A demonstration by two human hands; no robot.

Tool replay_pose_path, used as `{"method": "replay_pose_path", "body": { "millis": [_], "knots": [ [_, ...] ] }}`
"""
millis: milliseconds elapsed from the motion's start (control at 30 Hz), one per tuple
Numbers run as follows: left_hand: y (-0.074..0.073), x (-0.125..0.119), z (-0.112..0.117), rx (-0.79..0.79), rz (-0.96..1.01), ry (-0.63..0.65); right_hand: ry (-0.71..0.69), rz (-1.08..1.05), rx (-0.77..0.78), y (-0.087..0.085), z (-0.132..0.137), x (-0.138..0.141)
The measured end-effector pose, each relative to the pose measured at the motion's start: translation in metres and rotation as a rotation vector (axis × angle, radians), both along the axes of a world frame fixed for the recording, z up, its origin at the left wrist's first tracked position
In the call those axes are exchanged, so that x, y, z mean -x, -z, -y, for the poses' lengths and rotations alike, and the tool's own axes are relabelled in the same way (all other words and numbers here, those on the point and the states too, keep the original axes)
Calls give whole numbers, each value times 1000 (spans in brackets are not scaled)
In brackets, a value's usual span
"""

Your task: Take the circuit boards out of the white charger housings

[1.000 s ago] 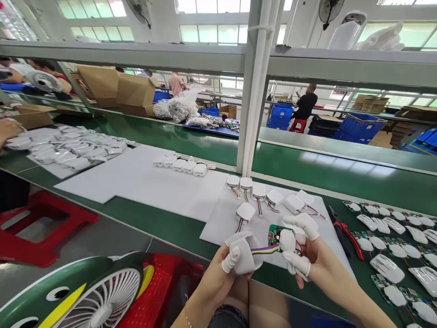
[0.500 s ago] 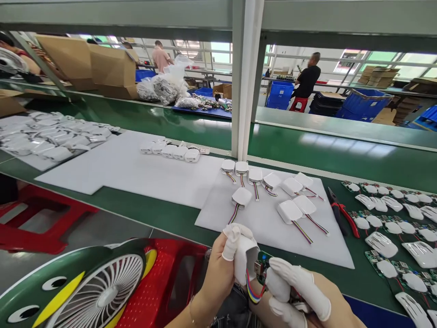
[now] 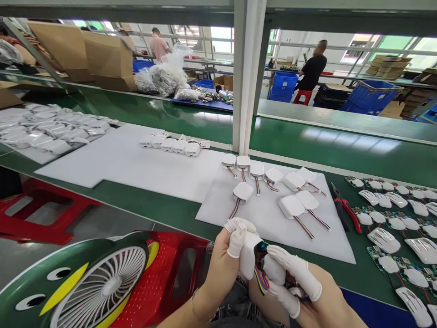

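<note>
In white finger cots, my left hand (image 3: 227, 255) closes round a white plastic housing (image 3: 248, 255), its open side turned to the right. My right hand (image 3: 303, 282) grips a green circuit board (image 3: 261, 251) with a rounded white part (image 3: 275, 269) on it. The board's left end sits at the housing's opening; how deep it goes is hidden. A bundle of coloured wires (image 3: 261, 279) loops out below, between both hands. Beyond them, several white housings (image 3: 292, 206) with wire leads lie on a white foam sheet (image 3: 262, 228).
Red-handled pliers (image 3: 351, 214) lie at the sheet's right edge. Rows of circuit boards (image 3: 398, 223) and white covers (image 3: 384, 239) fill the right. Finished-looking white units (image 3: 193, 149) stand further left. A green fan (image 3: 112, 284) rests on a red stool (image 3: 164, 269) at lower left.
The housing and the board have come closer together, with the board's end now at the opening. The wire loop has bunched up. The view has tilted slightly downward.
</note>
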State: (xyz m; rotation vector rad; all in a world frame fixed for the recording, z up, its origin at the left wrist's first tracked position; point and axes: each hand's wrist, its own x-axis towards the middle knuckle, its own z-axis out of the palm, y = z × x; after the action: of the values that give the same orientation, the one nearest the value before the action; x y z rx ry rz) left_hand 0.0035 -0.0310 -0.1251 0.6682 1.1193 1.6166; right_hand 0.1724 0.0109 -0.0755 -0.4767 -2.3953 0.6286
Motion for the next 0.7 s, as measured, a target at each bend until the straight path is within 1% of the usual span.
{"method": "replay_pose_path", "body": {
  "millis": [167, 300, 400, 500, 533, 600, 633, 700],
  "knots": [
    [1, -3, 1, -47, -32, 9, 9, 68, -15, 8, 1, -3],
    [4, -8, 1, -36, -40, -50, 29, 134, -54, 13, 4, 0],
    [8, -13, 1, -7, 7, -83, 9, 219, -25, 8, 6, 6],
    [7, -16, -2, 66, 122, -102, 3, 292, 15, -6, 6, 5],
    [6, -16, -4, 100, 185, -79, -10, 301, 22, -11, 3, 1],
    [2, -14, -7, 175, 346, 26, -18, 288, 30, -18, -5, -12],
    [-1, -13, -9, 210, 435, 97, 12, 235, 24, -18, -11, -19],
    [-4, -13, -12, 239, 608, 216, 153, 26, -64, -11, -22, -29]
  ]
}}
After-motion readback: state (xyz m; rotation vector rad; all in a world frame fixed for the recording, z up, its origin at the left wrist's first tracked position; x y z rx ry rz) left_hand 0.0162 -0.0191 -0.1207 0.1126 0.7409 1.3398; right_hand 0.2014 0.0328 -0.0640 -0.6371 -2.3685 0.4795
